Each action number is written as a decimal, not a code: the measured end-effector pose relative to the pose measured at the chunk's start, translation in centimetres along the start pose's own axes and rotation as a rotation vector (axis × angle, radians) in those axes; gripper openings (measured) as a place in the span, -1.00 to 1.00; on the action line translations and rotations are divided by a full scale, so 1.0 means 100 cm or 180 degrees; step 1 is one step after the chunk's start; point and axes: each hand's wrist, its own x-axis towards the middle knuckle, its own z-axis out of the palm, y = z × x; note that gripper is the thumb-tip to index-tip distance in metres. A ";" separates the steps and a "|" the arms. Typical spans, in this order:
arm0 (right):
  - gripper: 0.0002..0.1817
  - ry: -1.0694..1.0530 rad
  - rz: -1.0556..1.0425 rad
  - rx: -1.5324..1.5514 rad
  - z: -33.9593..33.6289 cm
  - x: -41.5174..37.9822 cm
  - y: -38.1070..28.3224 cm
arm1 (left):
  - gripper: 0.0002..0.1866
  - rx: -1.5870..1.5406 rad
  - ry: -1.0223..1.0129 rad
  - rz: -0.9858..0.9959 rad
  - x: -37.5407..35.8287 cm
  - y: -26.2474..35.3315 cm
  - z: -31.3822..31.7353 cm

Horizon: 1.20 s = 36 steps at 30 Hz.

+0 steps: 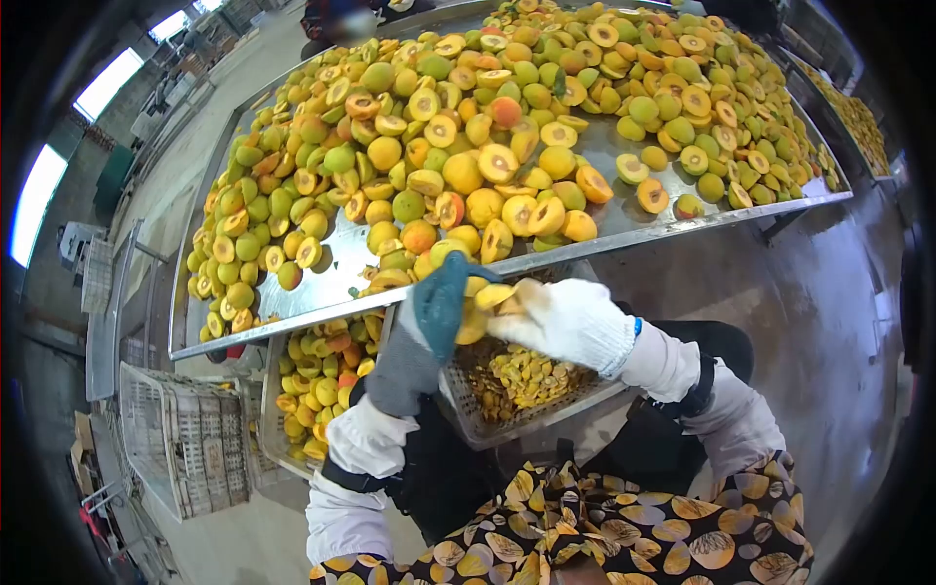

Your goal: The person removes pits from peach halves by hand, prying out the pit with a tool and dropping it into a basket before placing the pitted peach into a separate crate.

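My left hand (429,317), in a grey glove with a teal coating, is closed around yellow peach halves (472,324) at the table's near edge. Beside it, my right hand (570,322) wears a white knitted glove. Its fingers are bent together against a cut peach piece (493,295) between the hands; I cannot tell what is pinched in the slightly smeared fingertips. Right below, a plastic crate (487,429) contains yellow scraps and brown pits (534,375). Halved and whole-looking peaches (463,173) are heaped just beyond both hands.
The metal table (624,239) has a raised rim along its near side. A second crate (273,414) full of peach halves (322,380) stands under its left part. Empty-looking stacked crates (200,439) are farther left. Part of a person (341,21) shows across the table.
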 end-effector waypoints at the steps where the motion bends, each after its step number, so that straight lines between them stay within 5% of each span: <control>1: -0.45 0.0221 -0.0032 -0.0242 0.002 -0.002 0.005 | -0.55 0.0894 0.0250 0.0479 -0.013 -0.011 -0.025; 2: -0.45 0.0119 0.0096 -0.0338 0.007 -0.006 0.008 | -0.60 0.1819 0.0643 0.0883 -0.025 -0.022 -0.050; 3: -0.45 0.0013 0.0221 -0.0437 0.012 -0.011 0.012 | -0.66 0.1517 0.0897 0.0613 -0.043 -0.002 -0.065; 4: -0.46 -0.0317 0.0439 -0.0409 0.024 -0.017 0.020 | -0.68 0.3283 0.1221 0.0476 -0.057 -0.037 -0.105; 5: -0.47 -0.0631 0.0660 -0.0381 0.039 -0.022 0.033 | -0.69 0.3396 0.1188 -0.0877 -0.067 -0.034 -0.122; 7: -0.46 -0.1411 0.1031 -0.0246 0.043 -0.026 0.040 | -0.69 0.3937 0.1334 -0.0897 -0.068 -0.047 -0.123; 9: -0.45 -0.1411 0.0958 -0.0131 0.036 -0.028 0.035 | -0.71 0.4943 0.1270 -0.0692 -0.037 -0.040 -0.098; 10: -0.46 -0.1356 0.0897 -0.0154 0.039 -0.030 0.036 | -0.71 0.4403 0.1473 0.0360 -0.009 -0.033 -0.082; 13: -0.48 -0.1250 0.0712 -0.0329 0.038 -0.036 0.039 | -0.48 0.3519 0.1123 0.0309 0.104 -0.015 -0.027; 15: -0.49 -0.1089 0.0657 -0.0390 0.038 -0.040 0.042 | -0.39 0.3771 0.1033 0.0568 0.170 -0.019 0.002; 19: -0.49 -0.0870 0.0749 -0.0141 0.024 -0.039 0.046 | -0.28 0.3934 0.0137 -0.0062 0.225 -0.038 0.022; 25: -0.42 -0.0369 0.1495 0.1097 0.005 -0.029 0.051 | -0.33 0.3306 0.0271 0.0008 0.201 -0.040 0.015; 30: -0.34 -0.0726 0.2317 0.4261 -0.035 -0.016 0.024 | -0.48 -0.0415 0.0933 -0.0078 0.118 -0.053 0.010; 33: -0.32 -0.0902 0.2042 0.4298 -0.030 -0.010 0.017 | -0.48 -0.1382 0.0533 -0.0083 0.057 -0.034 0.029; 36: -0.34 -0.1077 0.1718 0.2917 -0.022 -0.004 0.012 | -0.58 0.0112 0.0632 0.1022 0.029 -0.063 0.035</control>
